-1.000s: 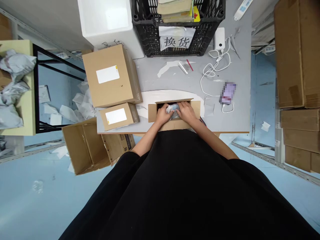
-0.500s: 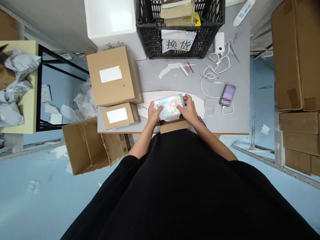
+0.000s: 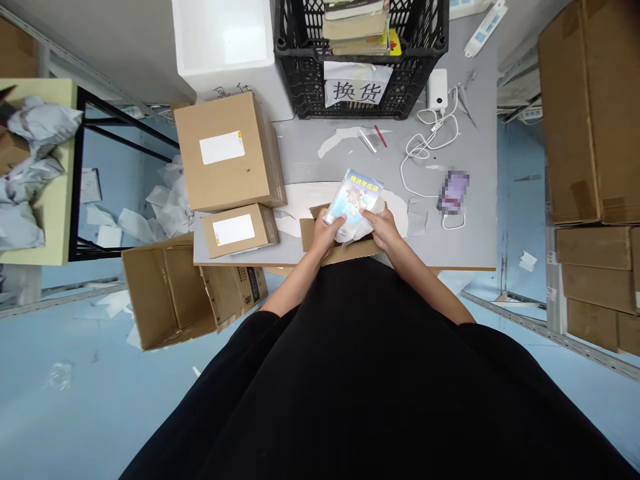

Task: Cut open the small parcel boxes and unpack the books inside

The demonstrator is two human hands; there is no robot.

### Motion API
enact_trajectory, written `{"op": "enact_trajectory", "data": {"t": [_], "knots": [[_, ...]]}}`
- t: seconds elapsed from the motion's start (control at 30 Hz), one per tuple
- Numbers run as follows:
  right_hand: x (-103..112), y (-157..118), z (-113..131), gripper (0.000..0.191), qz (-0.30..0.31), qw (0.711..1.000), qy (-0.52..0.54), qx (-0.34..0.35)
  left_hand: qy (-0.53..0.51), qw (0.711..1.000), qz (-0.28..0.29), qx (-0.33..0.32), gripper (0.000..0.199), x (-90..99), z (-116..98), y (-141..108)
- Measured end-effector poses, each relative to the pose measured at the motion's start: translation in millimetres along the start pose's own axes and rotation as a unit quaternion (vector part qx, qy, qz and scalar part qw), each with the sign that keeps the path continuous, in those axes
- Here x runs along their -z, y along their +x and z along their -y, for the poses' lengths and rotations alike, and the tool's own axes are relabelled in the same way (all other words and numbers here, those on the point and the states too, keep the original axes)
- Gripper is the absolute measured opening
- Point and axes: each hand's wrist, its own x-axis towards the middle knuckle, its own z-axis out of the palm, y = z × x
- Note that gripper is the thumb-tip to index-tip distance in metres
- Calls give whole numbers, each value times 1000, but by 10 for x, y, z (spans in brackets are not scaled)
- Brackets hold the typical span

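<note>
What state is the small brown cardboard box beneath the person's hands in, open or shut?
Open: the cardboard box has flaps spread outward; the left hand and right hand hold a blue illustrated package above it.

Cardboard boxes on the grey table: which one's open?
The cardboard box under the left hand and right hand, which hold a wrapped packet; its flaps stand open. The large box and small box to its left are closed, white-labelled.

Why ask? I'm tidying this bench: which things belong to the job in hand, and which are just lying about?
In use: left hand, right hand, picture packet, white wrapping, open cardboard box.

Lying about: crate of books, power bank, white cable, closed cardboard box.
</note>
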Motion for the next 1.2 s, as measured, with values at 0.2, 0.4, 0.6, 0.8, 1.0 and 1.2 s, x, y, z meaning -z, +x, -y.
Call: {"op": "enact_trajectory", "data": {"t": [0.2, 0.4, 0.6, 0.8, 1.0, 1.2], "knots": [[277, 164, -17, 39, -14, 999, -24, 21, 145, 982, 114, -26, 54, 206, 239, -35], [469, 235, -15, 36, -28, 999, -32, 33, 378, 880, 288, -25, 57, 292, 222, -159], [443, 184, -50, 40, -12, 999, -50, -15, 452, 847, 279, -21, 54, 165, 186, -103], [466, 110, -79, 41, 26, 997, -56, -39, 575, 787, 224, -21, 26, 120, 240, -38], [627, 107, -118, 36, 35, 997, -53, -42, 661, 726, 161, -97, 30, 305, 298, 92], [893, 205, -431, 33, -27, 995, -64, -77, 608, 775, 56, -166, 30, 507, 285, 388]]}}
